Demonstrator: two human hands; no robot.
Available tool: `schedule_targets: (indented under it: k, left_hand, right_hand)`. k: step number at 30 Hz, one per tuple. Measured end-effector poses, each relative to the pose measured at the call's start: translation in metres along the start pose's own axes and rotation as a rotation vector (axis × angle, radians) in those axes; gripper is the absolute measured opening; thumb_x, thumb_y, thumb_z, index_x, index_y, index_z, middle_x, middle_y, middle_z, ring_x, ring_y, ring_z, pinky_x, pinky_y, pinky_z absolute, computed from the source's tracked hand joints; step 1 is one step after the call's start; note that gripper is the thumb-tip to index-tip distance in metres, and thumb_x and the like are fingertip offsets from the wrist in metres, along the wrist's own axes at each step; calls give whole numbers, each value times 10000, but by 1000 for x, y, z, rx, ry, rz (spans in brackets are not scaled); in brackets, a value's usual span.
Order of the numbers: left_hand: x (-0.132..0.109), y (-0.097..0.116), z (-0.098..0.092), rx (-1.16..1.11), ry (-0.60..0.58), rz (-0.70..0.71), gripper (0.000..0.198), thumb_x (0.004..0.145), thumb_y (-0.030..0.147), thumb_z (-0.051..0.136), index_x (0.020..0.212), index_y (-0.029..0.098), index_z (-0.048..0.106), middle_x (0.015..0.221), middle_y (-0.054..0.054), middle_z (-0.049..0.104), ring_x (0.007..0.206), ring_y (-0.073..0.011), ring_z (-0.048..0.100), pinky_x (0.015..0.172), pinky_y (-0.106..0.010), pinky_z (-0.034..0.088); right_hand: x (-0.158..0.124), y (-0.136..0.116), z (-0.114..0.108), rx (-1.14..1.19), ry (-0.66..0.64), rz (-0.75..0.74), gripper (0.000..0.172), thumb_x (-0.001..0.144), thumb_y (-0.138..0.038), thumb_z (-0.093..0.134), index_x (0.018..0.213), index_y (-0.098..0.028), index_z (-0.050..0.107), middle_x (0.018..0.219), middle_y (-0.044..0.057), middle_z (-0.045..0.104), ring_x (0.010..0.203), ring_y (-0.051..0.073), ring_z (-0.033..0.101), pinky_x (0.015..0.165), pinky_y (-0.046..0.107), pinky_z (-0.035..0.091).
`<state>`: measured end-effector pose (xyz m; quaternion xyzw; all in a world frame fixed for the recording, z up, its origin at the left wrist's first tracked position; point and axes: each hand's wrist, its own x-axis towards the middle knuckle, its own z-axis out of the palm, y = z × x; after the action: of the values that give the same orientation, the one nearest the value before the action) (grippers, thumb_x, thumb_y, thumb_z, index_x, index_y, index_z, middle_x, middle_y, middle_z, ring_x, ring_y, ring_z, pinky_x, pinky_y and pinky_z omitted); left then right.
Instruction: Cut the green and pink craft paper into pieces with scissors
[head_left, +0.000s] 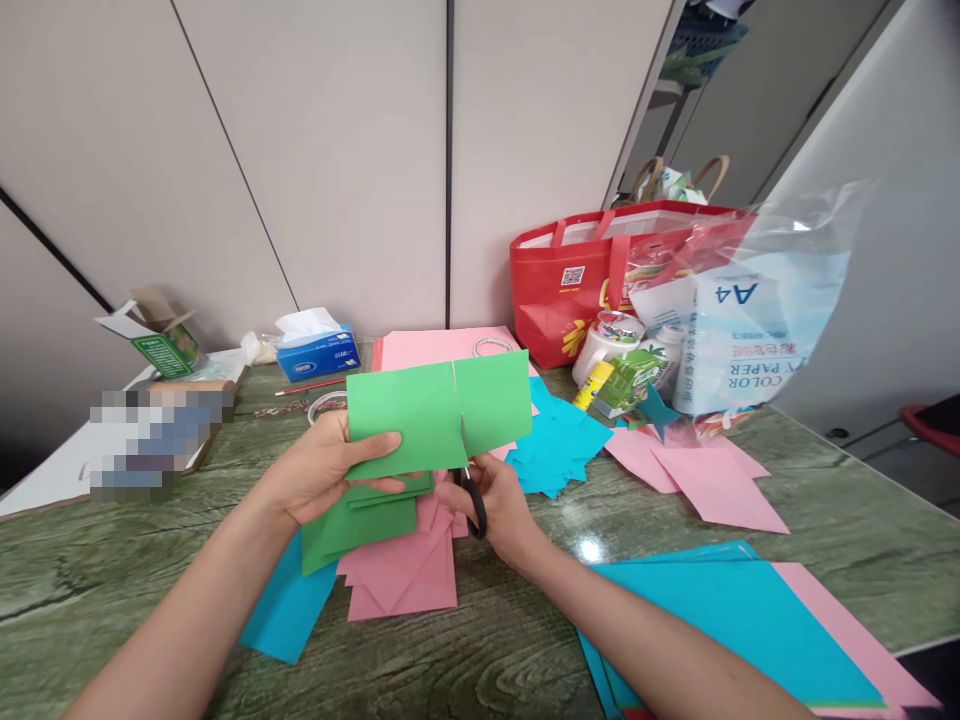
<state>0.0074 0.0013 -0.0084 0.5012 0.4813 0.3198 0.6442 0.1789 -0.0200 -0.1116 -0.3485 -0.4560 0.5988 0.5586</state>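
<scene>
My left hand (322, 475) pinches the left part of a green paper sheet (420, 410) and holds it upright above the table. My right hand (499, 505) grips black-handled scissors (472, 490), whose blades reach up into the sheet. A cut line runs through the middle of the paper from bottom to top. Under my hands lie more green pieces (360, 525) on a stack of pink paper (409, 575) and a blue sheet (285, 610).
Blue cut shapes (562, 445) and pink sheets (697, 470) lie right of centre. Large blue and pink sheets (742, 610) sit near my right forearm. A red bag (570, 290), a glue stick (594, 384), an A4 colour-paper pack (750, 340), a tissue box (319, 352) and an open carton (161, 335) line the back.
</scene>
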Motion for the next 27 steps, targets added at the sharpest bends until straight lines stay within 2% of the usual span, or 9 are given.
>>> schedule_targets:
  k: [10, 21, 27]
  left_hand:
    - [-1, 2, 3, -3, 32, -6, 255, 662, 222, 717, 897, 158, 640, 882, -91, 725, 706, -211, 688, 504, -223, 563]
    - [-1, 1, 1, -7, -1, -9, 217, 701, 208, 687, 910, 172, 639, 895, -70, 727, 709, -196, 690, 508, -205, 563]
    - [0, -1, 3, -11, -16, 0, 211, 697, 197, 690, 900, 161, 644, 871, -68, 729, 689, -189, 689, 506, -199, 564]
  right_hand:
    - [0, -2, 1, -63, 50, 20, 355, 524, -372, 767, 658, -182, 500, 524, -40, 535, 460, 101, 459, 443, 234, 363]
    - [-2, -3, 1, -41, 54, 76, 359, 536, -383, 760, 663, -168, 502, 470, -43, 543, 390, 92, 458, 401, 229, 369]
    - [-2, -7, 3, -24, 42, 46, 379, 501, -383, 781, 654, -178, 501, 492, -53, 528, 410, 92, 450, 405, 224, 353]
